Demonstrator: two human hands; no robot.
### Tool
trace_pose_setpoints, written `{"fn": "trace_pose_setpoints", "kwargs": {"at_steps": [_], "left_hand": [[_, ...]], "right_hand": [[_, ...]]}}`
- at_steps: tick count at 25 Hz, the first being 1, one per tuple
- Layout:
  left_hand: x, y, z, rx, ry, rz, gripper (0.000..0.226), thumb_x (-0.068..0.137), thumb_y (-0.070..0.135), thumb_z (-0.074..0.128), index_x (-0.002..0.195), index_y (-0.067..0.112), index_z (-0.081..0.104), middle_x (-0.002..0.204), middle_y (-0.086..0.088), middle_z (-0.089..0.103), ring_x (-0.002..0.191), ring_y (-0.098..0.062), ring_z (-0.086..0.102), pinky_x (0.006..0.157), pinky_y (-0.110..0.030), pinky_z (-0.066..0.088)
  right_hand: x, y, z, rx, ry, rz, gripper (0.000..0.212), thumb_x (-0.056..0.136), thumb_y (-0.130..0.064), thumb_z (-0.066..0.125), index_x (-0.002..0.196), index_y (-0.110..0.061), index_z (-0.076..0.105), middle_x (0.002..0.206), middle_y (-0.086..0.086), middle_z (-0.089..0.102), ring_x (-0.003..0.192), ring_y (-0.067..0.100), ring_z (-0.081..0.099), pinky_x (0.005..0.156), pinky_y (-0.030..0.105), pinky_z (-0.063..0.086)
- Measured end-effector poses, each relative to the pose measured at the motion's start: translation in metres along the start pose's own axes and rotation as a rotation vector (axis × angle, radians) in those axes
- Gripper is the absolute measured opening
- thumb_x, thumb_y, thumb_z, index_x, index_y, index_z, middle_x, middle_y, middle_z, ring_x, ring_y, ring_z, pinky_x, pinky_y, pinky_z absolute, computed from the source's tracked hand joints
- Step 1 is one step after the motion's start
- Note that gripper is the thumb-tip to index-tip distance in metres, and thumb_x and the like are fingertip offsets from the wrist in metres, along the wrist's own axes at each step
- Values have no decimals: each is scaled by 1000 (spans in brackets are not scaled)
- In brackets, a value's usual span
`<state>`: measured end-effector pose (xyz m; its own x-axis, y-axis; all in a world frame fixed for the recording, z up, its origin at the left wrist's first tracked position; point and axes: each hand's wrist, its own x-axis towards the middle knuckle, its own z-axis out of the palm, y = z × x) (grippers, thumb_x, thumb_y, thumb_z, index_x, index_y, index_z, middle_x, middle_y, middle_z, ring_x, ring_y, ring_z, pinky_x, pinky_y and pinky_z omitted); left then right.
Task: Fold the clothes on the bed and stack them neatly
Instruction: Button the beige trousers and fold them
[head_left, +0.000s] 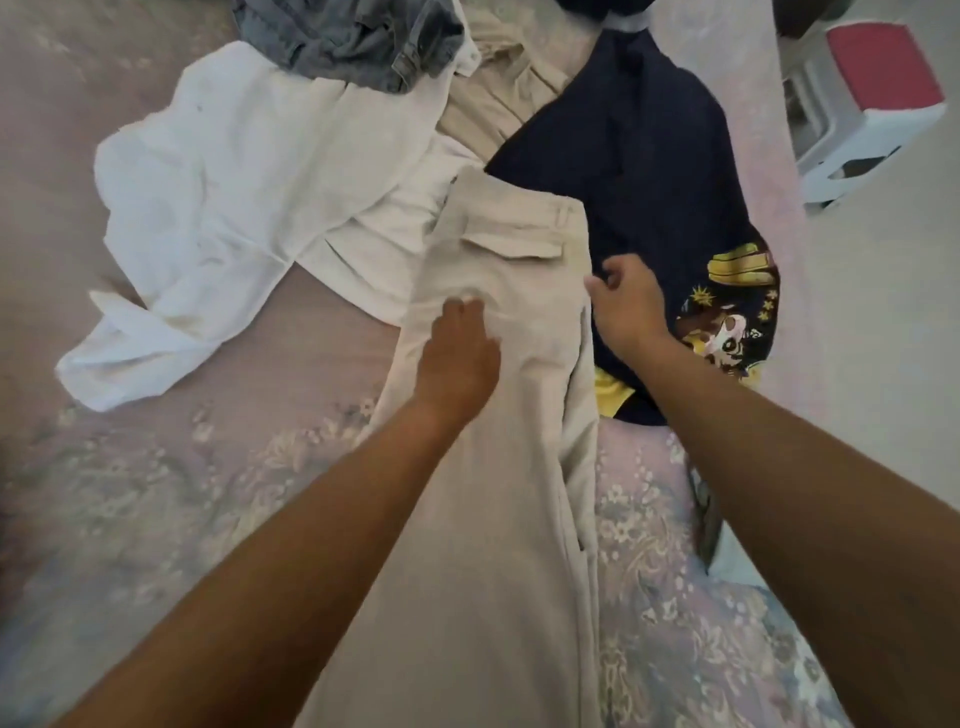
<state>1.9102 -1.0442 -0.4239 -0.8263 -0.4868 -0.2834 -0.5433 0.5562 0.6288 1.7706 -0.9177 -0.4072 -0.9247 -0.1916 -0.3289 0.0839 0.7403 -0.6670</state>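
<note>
Our bed wears a pale pink flowered cover, with a red-topped white stool on the floor beyond its right edge. Beige trousers lie lengthwise in front of us, waistband away. Our left hand presses flat on them below the back pocket, fingers relaxed. Our right hand pinches their right edge. A white shirt sprawls to the left, a navy printed top on the right, grey jeans at the far end.
</note>
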Motion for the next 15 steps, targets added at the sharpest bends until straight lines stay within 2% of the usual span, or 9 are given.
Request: {"fn": "trace_pose_setpoints", "kwargs": {"at_steps": [2, 4, 5, 7, 9, 11, 13, 15], "left_hand": [[-64, -14, 45, 28, 69, 6, 24, 94, 14, 64, 111, -3, 59, 108, -26, 62, 98, -42, 64, 81, -50, 53], [-122, -10, 83, 70, -39, -40, 26, 88, 25, 73, 93, 5, 57, 80, -14, 63, 73, -38, 68, 61, -43, 56], [-140, -4, 100, 65, -98, -74, 32, 88, 32, 74, 95, 7, 55, 78, -10, 64, 70, -37, 70, 58, -41, 56], [-146, 9, 123, 127, -147, -83, 45, 90, 38, 71, 112, 2, 55, 87, -15, 69, 73, -35, 73, 60, -39, 59], [-137, 16, 131, 165, -152, -138, 43, 95, 25, 65, 126, -1, 53, 93, -19, 73, 78, -34, 74, 64, -40, 61], [-131, 20, 132, 182, -143, -181, 51, 99, 14, 55, 146, 1, 41, 93, -16, 75, 79, -31, 75, 69, -38, 61], [-142, 16, 135, 222, -202, -75, 65, 99, 22, 58, 149, -10, 32, 82, -7, 75, 62, -19, 72, 56, -30, 58], [-158, 21, 134, 278, -246, 105, 78, 99, 37, 55, 149, -14, 27, 84, -3, 76, 57, -13, 69, 48, -25, 52]], "right_hand": [[-27, 32, 15, -107, -101, 1, 29, 102, -18, 58, 121, 4, 60, 124, 21, 61, 114, 37, 57, 93, 42, 43], [-38, 48, 22, -153, -203, 61, 32, 104, -27, 57, 115, 2, 61, 116, 19, 66, 108, 37, 60, 87, 42, 45], [-37, 50, 24, -142, -231, 91, 35, 103, -30, 58, 115, 3, 61, 115, 19, 66, 108, 37, 61, 86, 43, 46], [-27, 46, 28, -65, -246, 163, 42, 99, -32, 64, 121, 4, 60, 119, 20, 66, 110, 38, 62, 87, 44, 48], [-15, 41, 31, -38, -274, 205, 44, 96, -30, 68, 125, 3, 60, 122, 18, 65, 112, 37, 62, 90, 43, 50], [-5, 41, 25, -79, -236, 173, 32, 99, -26, 63, 116, 1, 62, 118, 17, 64, 111, 36, 61, 88, 41, 48], [-1, 47, 14, -121, -139, 155, 27, 103, -24, 54, 114, 1, 59, 120, 19, 62, 111, 37, 59, 87, 41, 44], [-2, 55, 6, -169, -158, 161, 35, 104, -25, 51, 124, 4, 55, 128, 21, 59, 117, 39, 57, 92, 43, 44]]}}
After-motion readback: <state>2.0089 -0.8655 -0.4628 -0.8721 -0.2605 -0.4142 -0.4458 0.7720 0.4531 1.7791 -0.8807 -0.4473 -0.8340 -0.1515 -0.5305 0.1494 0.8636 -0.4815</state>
